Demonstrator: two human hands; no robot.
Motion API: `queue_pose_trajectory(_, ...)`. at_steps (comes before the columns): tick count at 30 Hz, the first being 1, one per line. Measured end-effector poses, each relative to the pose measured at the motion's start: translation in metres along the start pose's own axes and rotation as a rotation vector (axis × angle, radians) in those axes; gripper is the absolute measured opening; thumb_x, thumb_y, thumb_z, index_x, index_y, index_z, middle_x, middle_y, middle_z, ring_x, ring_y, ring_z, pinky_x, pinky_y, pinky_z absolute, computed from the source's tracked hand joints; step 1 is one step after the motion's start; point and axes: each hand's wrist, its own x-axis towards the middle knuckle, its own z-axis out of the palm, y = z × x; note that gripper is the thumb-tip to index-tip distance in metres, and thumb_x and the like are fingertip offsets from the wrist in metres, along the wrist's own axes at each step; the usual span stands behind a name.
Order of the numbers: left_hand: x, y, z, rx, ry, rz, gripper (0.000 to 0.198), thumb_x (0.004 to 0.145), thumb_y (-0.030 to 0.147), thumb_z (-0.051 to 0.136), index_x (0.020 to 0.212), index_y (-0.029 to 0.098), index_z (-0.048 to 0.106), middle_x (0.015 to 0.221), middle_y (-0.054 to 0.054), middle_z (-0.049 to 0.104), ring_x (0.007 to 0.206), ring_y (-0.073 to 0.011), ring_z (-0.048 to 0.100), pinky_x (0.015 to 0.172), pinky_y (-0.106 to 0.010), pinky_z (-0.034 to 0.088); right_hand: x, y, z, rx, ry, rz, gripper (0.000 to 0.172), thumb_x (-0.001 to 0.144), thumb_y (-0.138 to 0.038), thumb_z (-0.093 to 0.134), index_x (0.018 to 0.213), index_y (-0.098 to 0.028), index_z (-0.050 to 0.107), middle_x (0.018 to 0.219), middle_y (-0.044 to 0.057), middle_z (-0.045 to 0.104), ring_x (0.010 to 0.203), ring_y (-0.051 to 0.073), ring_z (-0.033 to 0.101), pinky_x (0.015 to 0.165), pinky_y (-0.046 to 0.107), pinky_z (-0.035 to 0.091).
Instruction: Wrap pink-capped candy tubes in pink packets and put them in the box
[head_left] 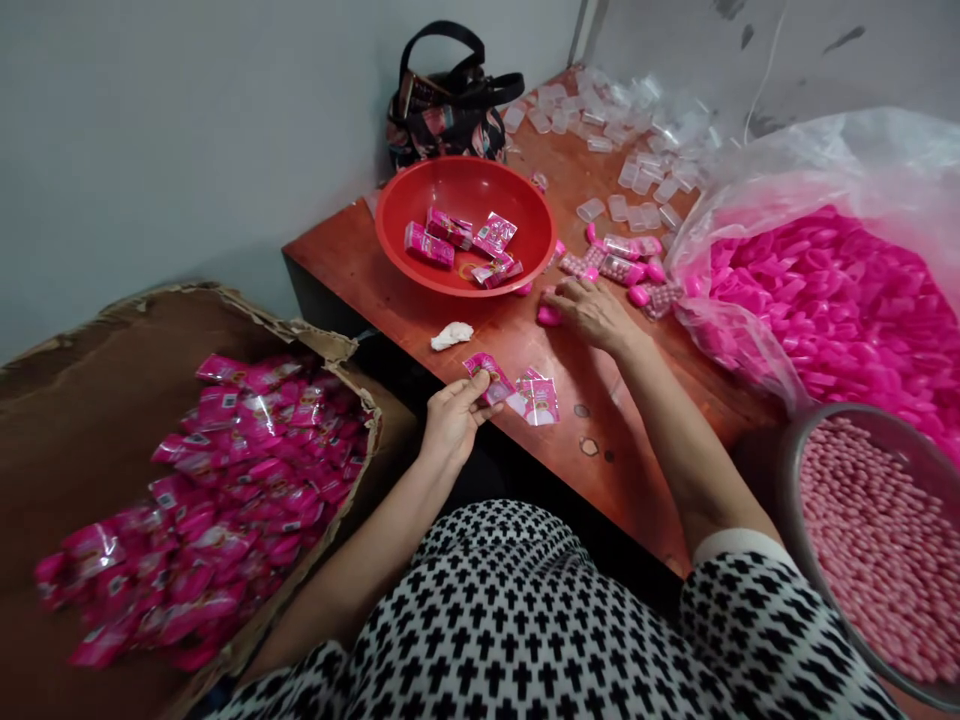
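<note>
Between thumb and fingers, my left hand [456,415] pinches a pink printed wrapper sleeve [489,378] at the table's near edge. More flat printed sleeves [540,399] lie just right of it. My right hand [589,312] is further forward on the table, its fingers curled over a small pink-capped container [549,315], mostly covered by the hand. Beyond those fingers lie several clear containers of pink beads with pink caps [621,268]. A red bowl [390,245] behind my hands holds several wrapped pink packs [450,228].
At left, a cardboard box [112,350] holds a heap of wrapped packs [225,500]. A crumpled white piece [451,336] lies before the bowl. Clear empty containers [637,175], a bag of pink caps [840,300], a tub of pink beads [877,530] and a handbag [450,130] stand around.
</note>
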Motion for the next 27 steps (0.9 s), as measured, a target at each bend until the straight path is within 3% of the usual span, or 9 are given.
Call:
queue_pose_trajectory(7, 0.004, 0.004, 0.003, -0.103, -0.012, -0.046, 0.013, 0.067, 0.016, 0.075, 0.074, 0.01, 0.066, 0.074, -0.005, 0.07, 0.067, -0.0156, 0.068, 0.066, -0.029, 0.057, -0.014, -0.008, -0.002, -0.05, 0.031, -0.082, 0.038, 0.095, -0.036, 0.041, 0.127, -0.017, 0.052, 0.131, 0.013, 0.055, 0.119, 0.029, 0.045, 0.088, 0.038, 0.034)
queue_pose_trajectory(12, 0.0, 0.007, 0.006, -0.184, 0.03, -0.034, 0.015, 0.068, 0.018, 0.076, 0.071, 0.012, 0.062, 0.071, -0.003, 0.069, 0.061, -0.0118, 0.066, 0.061, -0.024, 0.055, -0.011, -0.016, 0.005, -0.006, 0.106, 0.099, 0.034, 0.096, -0.033, 0.035, 0.1, -0.011, 0.061, 0.104, 0.02, 0.064, 0.101, 0.029, 0.055, 0.081, 0.038, 0.04)
queue_pose_trajectory(14, -0.001, 0.008, 0.007, -0.217, 0.044, -0.029, 0.016, 0.07, 0.02, 0.076, 0.073, 0.013, 0.062, 0.069, -0.003, 0.068, 0.06, -0.0119, 0.065, 0.062, -0.025, 0.056, -0.021, -0.032, 0.005, 0.208, 0.229, 0.278, 0.032, 0.095, -0.037, 0.037, 0.094, -0.014, 0.059, 0.097, 0.017, 0.066, 0.093, 0.027, 0.06, 0.074, 0.036, 0.043)
queue_pose_trajectory(17, 0.0, 0.006, 0.007, -0.254, 0.062, -0.045, 0.018, 0.07, 0.022, 0.076, 0.077, 0.013, 0.062, 0.07, -0.003, 0.068, 0.063, -0.0142, 0.067, 0.064, -0.026, 0.056, -0.05, -0.075, -0.001, 0.849, 0.393, 0.544, 0.034, 0.093, -0.051, 0.037, 0.095, -0.021, 0.054, 0.076, 0.005, 0.067, 0.064, 0.019, 0.063, 0.057, 0.03, 0.047)
queue_pose_trajectory(19, 0.001, 0.003, 0.009, -0.28, 0.048, -0.055, 0.019, 0.07, 0.023, 0.077, 0.078, 0.014, 0.062, 0.072, -0.003, 0.069, 0.067, -0.0157, 0.069, 0.067, -0.027, 0.056, -0.07, -0.11, -0.006, 1.344, 0.383, 0.595, 0.037, 0.088, -0.059, 0.042, 0.087, -0.023, 0.051, 0.068, 0.0, 0.065, 0.05, 0.014, 0.059, 0.046, 0.027, 0.046)
queue_pose_trajectory(21, 0.002, -0.001, 0.012, -0.294, 0.027, -0.069, 0.021, 0.069, 0.023, 0.077, 0.079, 0.014, 0.062, 0.074, -0.003, 0.069, 0.07, -0.0167, 0.07, 0.071, -0.028, 0.056, -0.087, -0.142, -0.009, 1.629, 0.362, 0.602, 0.036, 0.08, -0.057, 0.057, 0.089, -0.023, 0.052, 0.069, -0.002, 0.066, 0.048, 0.012, 0.059, 0.043, 0.025, 0.048)
queue_pose_trajectory(24, 0.002, -0.008, 0.016, -0.303, 0.016, -0.096, 0.021, 0.07, 0.024, 0.077, 0.081, 0.014, 0.062, 0.077, -0.004, 0.07, 0.071, -0.0169, 0.07, 0.071, -0.028, 0.056, -0.102, -0.174, -0.01, 1.727, 0.368, 0.626, 0.035, 0.076, -0.049, 0.066, 0.095, -0.022, 0.055, 0.072, -0.003, 0.067, 0.052, 0.011, 0.063, 0.047, 0.024, 0.054)
queue_pose_trajectory(27, 0.0, -0.014, 0.021, -0.312, 0.003, -0.108, 0.019, 0.071, 0.023, 0.076, 0.081, 0.014, 0.063, 0.075, -0.004, 0.07, 0.068, -0.015, 0.069, 0.07, -0.026, 0.055, -0.107, -0.186, -0.004, 1.68, 0.403, 0.678, 0.03, 0.08, -0.046, 0.062, 0.096, -0.021, 0.056, 0.073, -0.002, 0.068, 0.055, 0.011, 0.065, 0.051, 0.023, 0.056)
